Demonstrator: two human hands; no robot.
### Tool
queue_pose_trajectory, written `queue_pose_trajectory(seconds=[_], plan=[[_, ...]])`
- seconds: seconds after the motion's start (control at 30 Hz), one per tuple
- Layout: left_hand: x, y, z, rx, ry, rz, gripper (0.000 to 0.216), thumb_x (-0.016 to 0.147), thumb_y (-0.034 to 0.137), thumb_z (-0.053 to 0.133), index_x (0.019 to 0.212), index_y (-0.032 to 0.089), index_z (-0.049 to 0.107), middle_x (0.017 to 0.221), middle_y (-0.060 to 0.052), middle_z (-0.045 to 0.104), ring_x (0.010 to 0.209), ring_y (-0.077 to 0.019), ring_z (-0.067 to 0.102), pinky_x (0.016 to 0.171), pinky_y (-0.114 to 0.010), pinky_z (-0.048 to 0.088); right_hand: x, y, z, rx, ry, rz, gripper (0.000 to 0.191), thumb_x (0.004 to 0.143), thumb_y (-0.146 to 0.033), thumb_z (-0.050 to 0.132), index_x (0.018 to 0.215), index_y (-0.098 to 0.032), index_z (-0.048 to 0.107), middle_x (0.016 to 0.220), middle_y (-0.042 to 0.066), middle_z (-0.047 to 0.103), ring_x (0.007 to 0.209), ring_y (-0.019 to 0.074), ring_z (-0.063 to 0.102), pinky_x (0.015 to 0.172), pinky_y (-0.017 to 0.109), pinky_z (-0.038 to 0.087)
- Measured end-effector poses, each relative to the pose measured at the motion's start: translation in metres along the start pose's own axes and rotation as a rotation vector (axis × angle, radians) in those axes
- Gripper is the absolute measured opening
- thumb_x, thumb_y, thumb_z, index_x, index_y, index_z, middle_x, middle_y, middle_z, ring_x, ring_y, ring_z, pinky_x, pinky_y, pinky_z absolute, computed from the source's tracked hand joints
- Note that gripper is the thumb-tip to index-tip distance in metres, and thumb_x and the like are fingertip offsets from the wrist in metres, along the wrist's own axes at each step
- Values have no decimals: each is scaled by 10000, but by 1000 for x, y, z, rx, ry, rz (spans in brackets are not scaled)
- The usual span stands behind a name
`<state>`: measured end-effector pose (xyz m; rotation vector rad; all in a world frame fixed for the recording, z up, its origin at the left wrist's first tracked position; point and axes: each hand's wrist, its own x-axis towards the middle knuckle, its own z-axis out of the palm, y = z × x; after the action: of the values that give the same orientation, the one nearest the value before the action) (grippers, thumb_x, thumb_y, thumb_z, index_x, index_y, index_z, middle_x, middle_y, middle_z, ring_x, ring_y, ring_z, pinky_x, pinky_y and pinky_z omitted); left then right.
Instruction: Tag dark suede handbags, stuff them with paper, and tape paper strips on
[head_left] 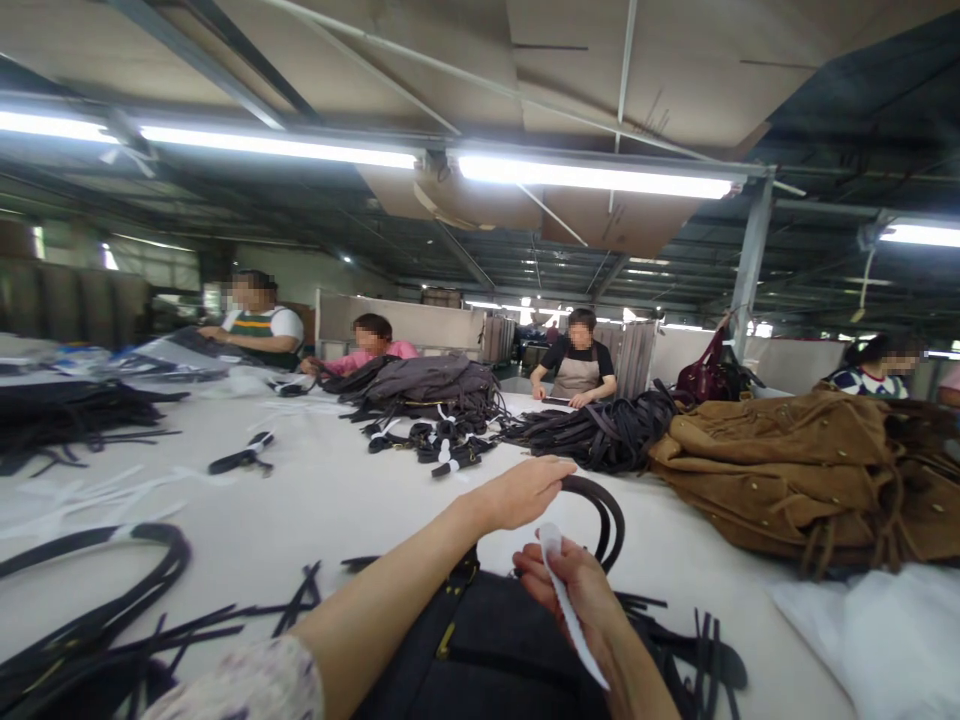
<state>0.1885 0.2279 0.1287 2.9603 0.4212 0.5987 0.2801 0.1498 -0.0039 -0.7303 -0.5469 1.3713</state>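
Note:
A black bag [517,650] lies on the table right in front of me, with gold-coloured metal fittings on its near face. Its rounded black handles [613,515] arch up on the far side. My left hand [521,495] reaches across the bag and is closed around the top of the handles; its palm side is hidden. Lower and to the right, my right hand [574,590] pinches a white strip [568,605] between thumb and fingers. The strip hangs down along the wrist, its upper end close to the handles.
Brown bags [780,470] are heaped at right, above white plastic wrapping [885,630]. Black straps [600,430] and dark bags [427,385] are piled at the far middle. Another black handle [172,560] and white strips [97,495] lie left. Several people work around the table [315,500].

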Motion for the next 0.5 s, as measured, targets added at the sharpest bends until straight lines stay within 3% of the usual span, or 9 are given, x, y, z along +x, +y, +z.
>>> queue_pose_trajectory(seconds=[0.13, 0.2, 0.3, 0.37, 0.5], plan=[[-15, 9, -5, -102, -88, 36, 378, 863, 160, 474, 1186, 234, 656, 983, -44, 668, 907, -184, 613, 843, -257, 449, 1, -5, 1, -93, 100, -95, 527, 557, -513, 833, 864, -168, 581, 833, 32, 685, 569, 100, 614, 347, 130, 308], [-21, 13, -4, -171, -80, -5, 331, 864, 185, 499, 1123, 250, 695, 903, -31, 650, 842, -172, 602, 793, -245, 452, 3, -9, 3, -48, 112, -140, 510, 535, -503, 849, 801, -173, 565, 709, -24, 640, 457, 38, 504, 330, 113, 222], [-26, 19, 3, -248, 53, -94, 301, 892, 236, 493, 1103, 247, 706, 866, -27, 602, 857, -173, 585, 811, -263, 460, 3, -12, 7, 21, 152, -177, 516, 517, -510, 855, 763, -194, 528, 589, -75, 572, 382, 11, 412, 335, 118, 221], [-27, 22, 11, -352, 130, -140, 315, 900, 261, 488, 1141, 232, 688, 946, -40, 576, 855, -162, 595, 813, -276, 483, 3, -14, 8, 19, 150, -185, 520, 505, -516, 853, 746, -202, 516, 558, -82, 555, 364, 19, 403, 339, 135, 251], [-25, 27, 26, -652, 123, -251, 358, 903, 330, 463, 1171, 207, 666, 1262, -95, 479, 603, -74, 597, 590, -247, 526, 1, -16, 8, -82, 123, -272, 444, 576, -522, 796, 735, -191, 547, 531, -69, 545, 355, 38, 408, 344, 168, 287]])
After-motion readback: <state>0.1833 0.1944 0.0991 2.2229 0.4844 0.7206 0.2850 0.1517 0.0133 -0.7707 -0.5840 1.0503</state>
